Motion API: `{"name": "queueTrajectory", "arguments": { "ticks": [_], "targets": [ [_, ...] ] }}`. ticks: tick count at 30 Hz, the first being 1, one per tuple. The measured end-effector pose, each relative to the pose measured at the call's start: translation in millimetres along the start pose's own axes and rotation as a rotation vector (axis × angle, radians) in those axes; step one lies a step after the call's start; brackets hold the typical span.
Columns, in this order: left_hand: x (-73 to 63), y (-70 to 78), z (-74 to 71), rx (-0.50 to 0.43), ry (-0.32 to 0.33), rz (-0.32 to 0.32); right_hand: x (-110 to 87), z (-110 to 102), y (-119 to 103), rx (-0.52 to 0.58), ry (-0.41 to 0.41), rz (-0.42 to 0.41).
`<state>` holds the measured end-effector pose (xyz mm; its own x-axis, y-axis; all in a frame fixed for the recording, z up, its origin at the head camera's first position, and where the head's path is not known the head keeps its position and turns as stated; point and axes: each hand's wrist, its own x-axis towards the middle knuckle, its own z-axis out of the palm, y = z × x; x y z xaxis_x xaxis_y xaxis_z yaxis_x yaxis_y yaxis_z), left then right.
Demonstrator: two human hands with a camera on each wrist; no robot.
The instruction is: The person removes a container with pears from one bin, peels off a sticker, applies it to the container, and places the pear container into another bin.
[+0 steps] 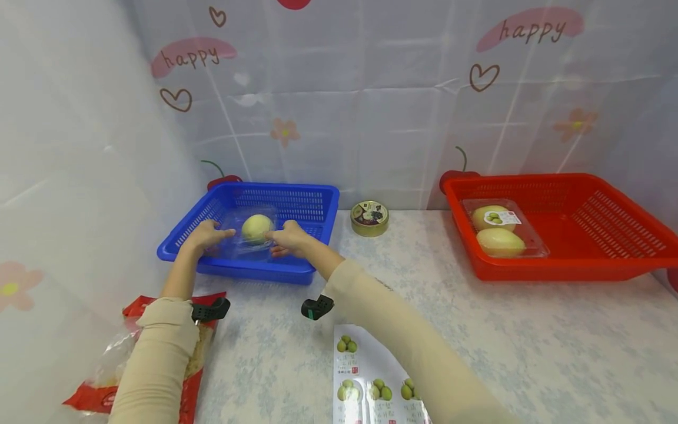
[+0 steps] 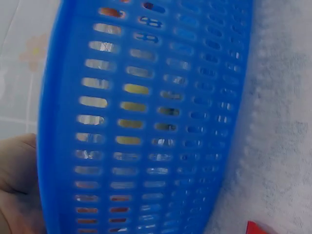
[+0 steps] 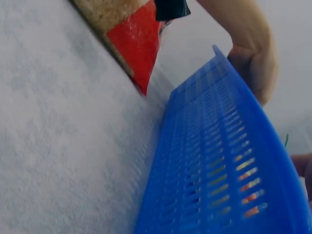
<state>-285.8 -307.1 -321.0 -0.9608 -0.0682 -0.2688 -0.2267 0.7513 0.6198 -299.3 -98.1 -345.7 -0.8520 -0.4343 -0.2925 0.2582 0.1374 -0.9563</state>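
Note:
Inside the blue basket [image 1: 267, 272] lies a clear plastic box [image 1: 246, 247] with a pale yellow-green fruit [image 1: 257, 228] in it. My left hand [image 1: 208, 235] grips the box's left side, its thumb pointing inward over it. At the right side my right hand [image 1: 288, 238] holds the box, fingertips close to the fruit. From the left wrist, the slotted basket wall [image 2: 161, 195] hides most of the contents, and only part of the left hand [image 2: 18, 180] shows. The right wrist view has the left hand [image 3: 256, 73] bent over the basket rim.
A red basket [image 1: 577, 268] on the right contains a clear box of two yellow fruits [image 1: 500, 241] with a label. A round tin [image 1: 369, 218] stands between the baskets. A sticker sheet [image 1: 371, 377] lies in front, and a red-and-clear bag [image 1: 193, 377] beneath the left forearm.

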Motion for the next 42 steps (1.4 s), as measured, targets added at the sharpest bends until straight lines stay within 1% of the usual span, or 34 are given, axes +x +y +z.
{"name": "queueTrajectory", "arguments": {
  "ticks": [3, 6, 8, 11, 13, 15, 18, 21, 25, 30, 32, 38, 42],
  "targets": [
    [0.5, 2.5, 0.3, -0.039, 0.016, -0.009, -1.5, 3, -1, 0.060, 0.075, 0.016],
    [-0.8, 5.2, 1.2, -0.078, 0.043, 0.006, -4.3, 4, -3, 0.086, 0.096, 0.028],
    [-2.6, 6.7, 2.0, -0.103, 0.075, 0.024, -7.2, 3, -5, 0.101, 0.103, 0.032],
    [-7.8, 8.8, 2.9, -0.144, 0.134, 0.078, -11.6, -1, -8, 0.082, 0.109, 0.005],
    [-12.0, 11.2, 3.3, -0.165, 0.173, 0.130, -14.3, -6, -11, 0.053, 0.112, -0.029],
    [-17.5, 14.5, 3.7, -0.193, 0.198, 0.183, -16.8, -11, -13, 0.020, 0.108, -0.065],
    [-26.0, 20.8, 4.9, -0.210, 0.229, 0.244, -21.8, -21, -15, -0.014, 0.098, -0.103],
    [-34.2, 29.1, 7.2, -0.220, 0.264, 0.286, -28.8, -30, -17, -0.047, 0.085, -0.140],
    [-41.7, 42.0, 11.5, -0.244, 0.318, 0.328, -40.5, -41, -17, -0.070, 0.088, -0.192],
    [-46.7, 58.8, 20.8, -0.252, 0.388, 0.360, -55.2, -56, -15, -0.033, 0.106, -0.235],
    [-48.1, 66.0, 25.7, -0.257, 0.408, 0.384, -61.1, -63, -13, -0.011, 0.107, -0.248],
    [-48.1, 85.8, 40.8, -0.304, 0.447, 0.487, -79.0, -84, -8, -0.006, 0.128, -0.302],
    [-47.9, 96.3, 51.1, -0.324, 0.444, 0.520, -90.8, -97, -5, -0.011, 0.151, -0.340]
  ]
}}
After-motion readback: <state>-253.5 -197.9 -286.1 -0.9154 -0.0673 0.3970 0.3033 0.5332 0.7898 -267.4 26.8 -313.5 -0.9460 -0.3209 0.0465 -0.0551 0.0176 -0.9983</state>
